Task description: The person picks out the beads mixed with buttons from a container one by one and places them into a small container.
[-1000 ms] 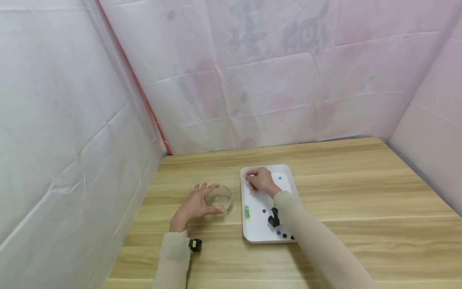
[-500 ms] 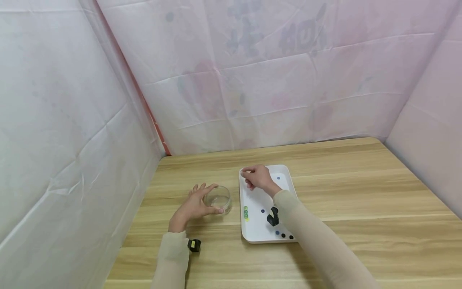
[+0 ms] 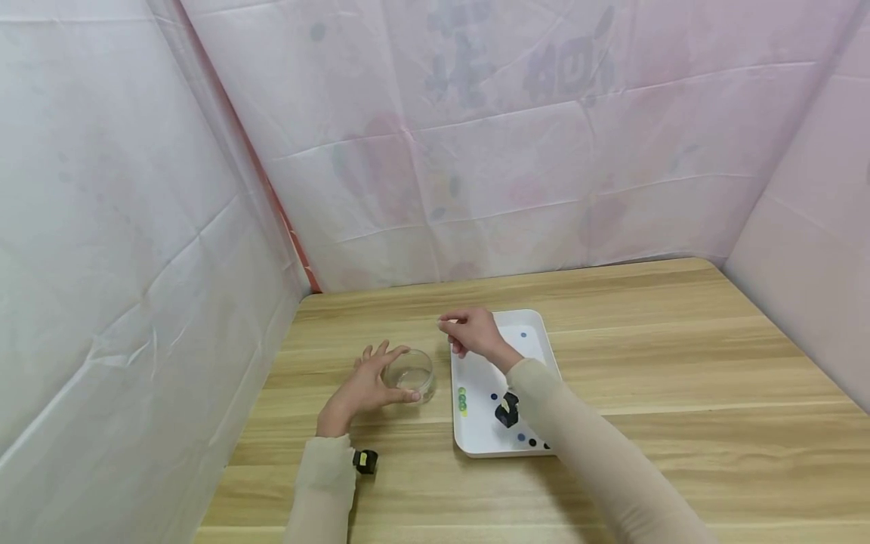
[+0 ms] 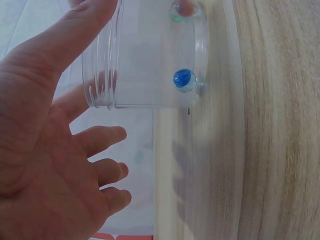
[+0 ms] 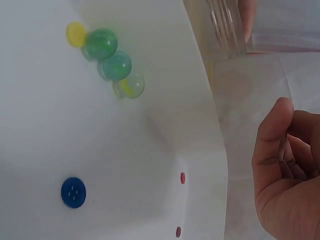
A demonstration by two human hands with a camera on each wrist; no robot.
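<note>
Two hands, one gap: your right hand hovers above the tray's far-left corner, fingers curled with thumb and forefinger pressed together as if pinching something too small to make out. The glass jar stands upright on the table, to the left of that hand and a little nearer you. Your left hand cups the jar's far-left side, fingers spread and relaxed against the glass. Inside, a blue marble lies on the bottom.
</note>
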